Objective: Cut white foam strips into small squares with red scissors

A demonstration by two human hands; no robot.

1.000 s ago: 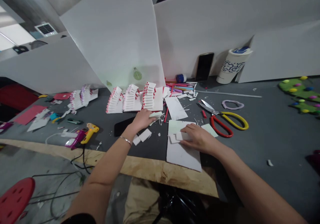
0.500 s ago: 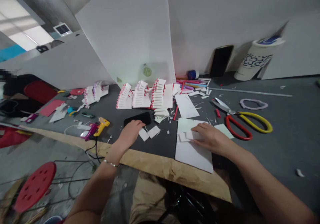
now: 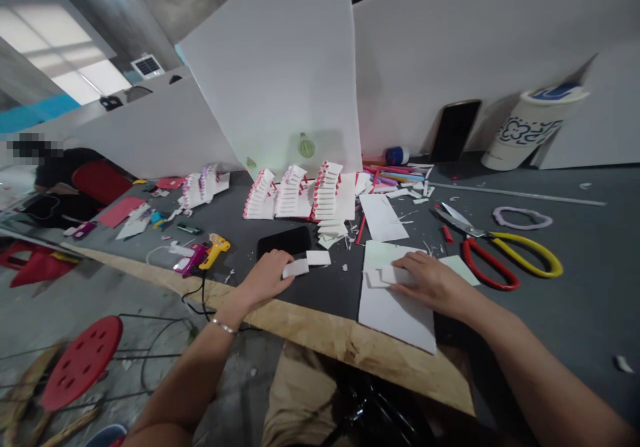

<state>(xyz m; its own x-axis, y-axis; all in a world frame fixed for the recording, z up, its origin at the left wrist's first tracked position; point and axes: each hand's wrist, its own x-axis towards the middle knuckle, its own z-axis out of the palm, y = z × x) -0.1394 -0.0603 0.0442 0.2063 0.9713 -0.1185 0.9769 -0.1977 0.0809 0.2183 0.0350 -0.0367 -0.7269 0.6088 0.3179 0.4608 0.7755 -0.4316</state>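
Observation:
My left hand (image 3: pixel 265 278) is closed, its fingertips gripping the near edge of a small white rectangular card piece (image 3: pixel 297 268). Just right of it lies a second white piece (image 3: pixel 319 258), close to the first. A dark phone (image 3: pixel 285 240) lies flat behind my left hand. On a white board (image 3: pixel 395 315), my right hand (image 3: pixel 425 277) pinches another small white card piece (image 3: pixel 395 274). That piece overlaps a similar one (image 3: pixel 374 279) lying on the board. My fingers partly hide both the held piece and the board.
Large scissors (image 3: pixel 483 234) with red and yellow handles lie right of the board. A glue gun (image 3: pixel 215 250) with a cable sits at left. Red-tipped stepped white assemblies (image 3: pixel 327 194) stand behind the phone. A cup (image 3: pixel 530 127) and upright phone (image 3: pixel 455 130) are at the back.
The two white pieces by my left hand were angled apart; now they sit straighter, one in my fingertips. My right hand stays on its piece. The view has shifted slightly left.

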